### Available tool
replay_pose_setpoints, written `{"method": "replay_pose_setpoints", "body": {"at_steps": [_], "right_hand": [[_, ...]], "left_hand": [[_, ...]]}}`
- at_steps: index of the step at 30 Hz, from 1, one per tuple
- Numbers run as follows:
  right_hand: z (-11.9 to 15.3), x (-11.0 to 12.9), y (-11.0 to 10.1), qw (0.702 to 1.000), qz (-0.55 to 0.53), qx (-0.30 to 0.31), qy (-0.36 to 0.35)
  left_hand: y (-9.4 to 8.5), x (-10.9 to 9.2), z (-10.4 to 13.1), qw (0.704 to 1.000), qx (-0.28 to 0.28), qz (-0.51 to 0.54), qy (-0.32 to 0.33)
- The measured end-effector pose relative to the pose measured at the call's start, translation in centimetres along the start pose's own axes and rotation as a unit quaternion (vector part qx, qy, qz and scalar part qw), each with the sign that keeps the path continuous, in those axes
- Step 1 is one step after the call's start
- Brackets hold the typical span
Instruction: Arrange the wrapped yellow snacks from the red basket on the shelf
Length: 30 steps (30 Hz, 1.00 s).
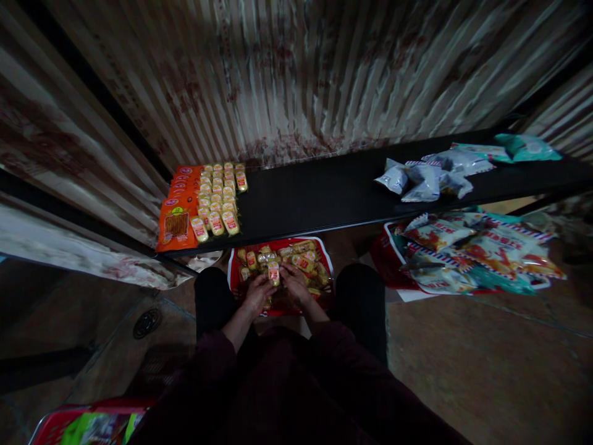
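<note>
The left hand (256, 296) and right hand (296, 285) pinched one small, shiny gold packet (273, 275) with nearly closed fingers, over a red plastic basket (235, 275). Two dark knees (361, 296) stood beside it, one long black shelf (310, 193) ahead, two more red baskets (388, 263) around.

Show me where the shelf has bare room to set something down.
The black shelf is bare between the gold-wrapped packs at left and the silvery bags at right. It's crowded at the left end, where orange packets lie beside those packs, and around the bunched bags.
</note>
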State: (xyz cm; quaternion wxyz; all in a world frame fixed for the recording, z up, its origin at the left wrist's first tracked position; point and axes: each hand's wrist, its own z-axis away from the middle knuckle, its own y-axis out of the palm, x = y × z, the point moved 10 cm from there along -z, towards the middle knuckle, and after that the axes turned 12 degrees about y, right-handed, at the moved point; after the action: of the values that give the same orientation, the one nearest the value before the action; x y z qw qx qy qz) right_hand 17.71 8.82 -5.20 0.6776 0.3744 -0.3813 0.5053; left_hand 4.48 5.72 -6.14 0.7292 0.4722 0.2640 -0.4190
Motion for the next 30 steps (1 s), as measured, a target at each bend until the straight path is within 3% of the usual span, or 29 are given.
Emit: {"method": "replay_pose_setpoints", "body": {"at_steps": [6,15,22,27,30], "right_hand": [[0.2,0.0,-0.3,1.000,-0.006,0.004,0.025],[0.9,0.3,0.0,0.998,-0.022,0.025,0.045],[1.2,0.3,0.3,0.997,-0.044,0.030,0.057],[0.6,-0.7,-0.1,0.995,-0.064,0.010,0.077],[0.4,-1.1,-0.2,0.994,-0.079,0.008,0.076]], "left_hand": [[1.0,-0.6,0.3,1.000,0.014,-0.009,0.014],[0.6,-0.8,0.4,0.999,-0.019,-0.039,0.026],[-0.6,-1.3,-0.1,0.983,-0.072,-0.159,0.057],[0.0,-3.0,0.3,0.968,-0.092,-0.209,0.103],[1.0,-3.6,0.7,0.961,-0.076,-0.242,0.113]]}}
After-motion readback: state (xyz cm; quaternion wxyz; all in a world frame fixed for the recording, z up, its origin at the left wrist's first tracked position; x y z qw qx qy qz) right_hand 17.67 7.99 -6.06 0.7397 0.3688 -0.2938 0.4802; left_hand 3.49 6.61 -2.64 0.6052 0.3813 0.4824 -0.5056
